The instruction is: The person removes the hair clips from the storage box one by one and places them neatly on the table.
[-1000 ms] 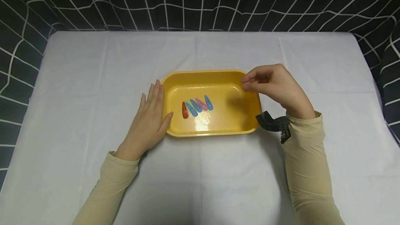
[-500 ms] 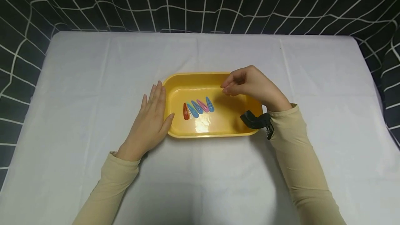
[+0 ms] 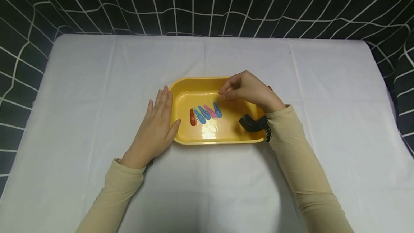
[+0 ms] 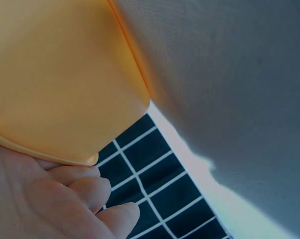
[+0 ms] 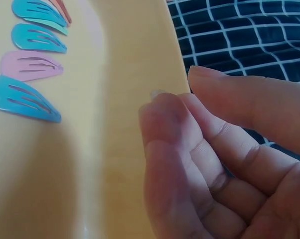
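A yellow tray (image 3: 233, 137) holds a row of snap hair clips on its left half. In the head view these run from a red clip (image 3: 193, 117) through blue ones to a pink clip (image 3: 210, 111) and a blue clip (image 3: 217, 110) at the right end. A pale green clip (image 5: 48, 26) shows partly under a blue one in the right wrist view. My left hand (image 3: 150, 130) lies with straight fingers along the tray's left wall, thumb over the rim. Above the tray's right half hovers my right hand (image 3: 250, 91), fingers loosely bent, thumb apart from them, nothing held.
The tray stands on a table with a white cloth (image 3: 97, 82). Behind and at both sides hangs dark fabric with a white grid (image 3: 207, 6). A black strap (image 3: 253, 123) juts from the right wrist over the tray.
My right hand has moved left, from the tray's right rim to over its inside, nearer the clips. My left hand and the clips keep their places.
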Available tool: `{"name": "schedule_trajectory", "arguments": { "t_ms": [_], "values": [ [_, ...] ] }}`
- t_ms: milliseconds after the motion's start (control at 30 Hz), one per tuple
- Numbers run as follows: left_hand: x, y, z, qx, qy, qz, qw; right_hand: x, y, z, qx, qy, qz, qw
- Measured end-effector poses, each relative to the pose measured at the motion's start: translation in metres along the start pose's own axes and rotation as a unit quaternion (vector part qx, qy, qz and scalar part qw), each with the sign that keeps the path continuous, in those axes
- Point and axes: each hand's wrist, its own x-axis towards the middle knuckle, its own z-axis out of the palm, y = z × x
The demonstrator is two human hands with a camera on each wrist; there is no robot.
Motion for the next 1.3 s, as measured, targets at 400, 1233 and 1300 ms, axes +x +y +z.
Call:
{"name": "schedule_trajectory", "arguments": {
  "t_ms": [400,1233,1300],
  "values": [
    [-0.001,0.001,-0.002,0.001,0.001,0.001,1.0,0.008,0.005,0.009,0.023,-0.042,0.007,0.9988],
    [0.0,0.003,-0.002,0.002,-0.006,-0.001,1.0,0.015,0.013,0.016,-0.079,-0.057,0.045,0.9942],
    [0.0,0.003,-0.001,0.002,-0.007,-0.001,1.0,0.016,0.014,0.017,-0.082,-0.059,0.047,0.9938]
  ]
}}
